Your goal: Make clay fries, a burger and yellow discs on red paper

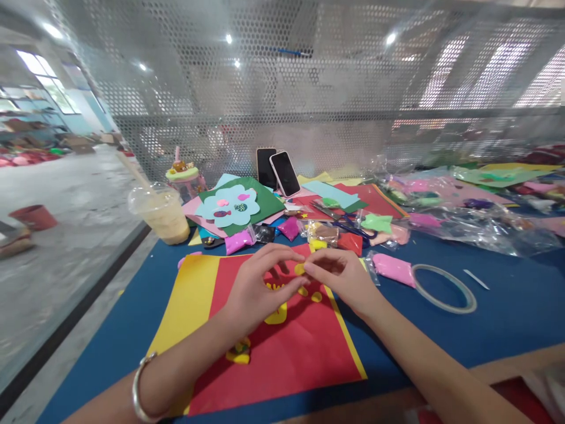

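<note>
My left hand (pixel 256 288) and my right hand (pixel 339 277) meet above a red paper sheet (pixel 291 353), fingertips pinched together on a small yellow clay piece (pixel 299 269). Several yellow clay bits (pixel 316 297) sit on the red sheet under the hands, and a larger yellow clay shape (pixel 239 351) lies nearer to me. The red sheet lies on a yellow sheet (pixel 185 306) on the blue table cover (pixel 507 318). A silver bracelet (pixel 138 391) circles my left wrist.
Behind the hands lie bagged clay packs in pink (pixel 394 269), magenta and red, scissors (pixel 348 227), a tape ring (pixel 444 288), a green card with a blue flower (pixel 233 206), two phones (pixel 285 172), and a lidded drink cup (pixel 161 213). Plastic bags crowd the right. Mesh wall behind.
</note>
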Tool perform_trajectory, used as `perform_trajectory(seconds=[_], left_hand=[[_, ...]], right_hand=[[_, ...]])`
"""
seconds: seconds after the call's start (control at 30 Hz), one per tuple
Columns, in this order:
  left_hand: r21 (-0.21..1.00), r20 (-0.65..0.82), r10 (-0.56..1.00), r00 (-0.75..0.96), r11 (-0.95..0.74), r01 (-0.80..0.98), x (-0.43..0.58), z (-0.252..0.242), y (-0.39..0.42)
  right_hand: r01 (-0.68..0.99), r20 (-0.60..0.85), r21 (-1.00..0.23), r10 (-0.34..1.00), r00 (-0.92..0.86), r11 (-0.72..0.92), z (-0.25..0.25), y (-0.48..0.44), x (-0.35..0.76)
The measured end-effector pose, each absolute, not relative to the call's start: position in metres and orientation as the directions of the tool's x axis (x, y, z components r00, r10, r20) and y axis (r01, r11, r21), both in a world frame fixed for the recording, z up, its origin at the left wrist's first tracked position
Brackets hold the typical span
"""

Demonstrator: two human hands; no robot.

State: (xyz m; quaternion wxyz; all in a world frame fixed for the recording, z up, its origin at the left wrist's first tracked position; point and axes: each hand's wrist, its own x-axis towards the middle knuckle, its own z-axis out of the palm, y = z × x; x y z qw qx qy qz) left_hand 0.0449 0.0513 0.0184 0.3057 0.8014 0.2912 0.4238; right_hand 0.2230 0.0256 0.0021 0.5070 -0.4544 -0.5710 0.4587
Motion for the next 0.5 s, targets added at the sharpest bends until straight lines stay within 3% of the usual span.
perform_trajectory(seconds=[0.2, 0.33, 0.5], left_hand=[[0.889, 0.354, 0.861, 0.366, -0.431, 0.155, 0.0479, 0.0218, 0.0509], [0.949, 0.254, 0.91, 0.326, -0.3, 0.097, 0.0511, 0.0236, 0.0519], [0.965, 0.222, 0.917, 0.333, -0.255, 0.058, 0.0524, 0.0219, 0.0505]], right_hand=[[0.144, 0.217, -0.965, 0.976, -0.027, 0.219, 0.0047, 0.0224, 0.2237], [0.048, 0.236, -0.971, 0.972, 0.009, 0.235, 0.0029, 0.0227, 0.2227], [-0.031, 0.207, -0.978, 0.978, 0.027, 0.207, 0.0008, 0.0243, 0.2187]])
